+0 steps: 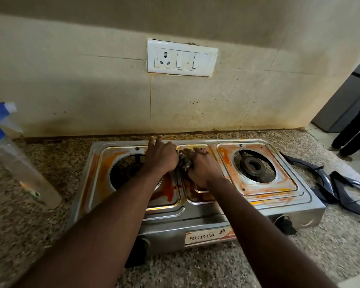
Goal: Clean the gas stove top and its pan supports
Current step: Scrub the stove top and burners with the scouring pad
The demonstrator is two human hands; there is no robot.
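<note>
A two-burner steel gas stove (202, 213) stands on the granite counter, its top smeared with orange and red stains. My right hand (204, 169) presses a grey steel-wool scrubber (185, 162) onto the stove's middle panel. My left hand (161, 155) lies flat on the stove's back edge beside it, fingers spread, holding nothing. The right burner (254, 165) is bare; the left burner is mostly hidden behind my left arm. Two dark pan supports (341, 186) lie on the counter to the right of the stove.
A clear spray bottle with a blue trigger (13, 154) stands at the left. A socket and switch plate (181, 58) sits on the stained tiled wall. A person's legs (353, 132) stand at the far right beside a grey cabinet.
</note>
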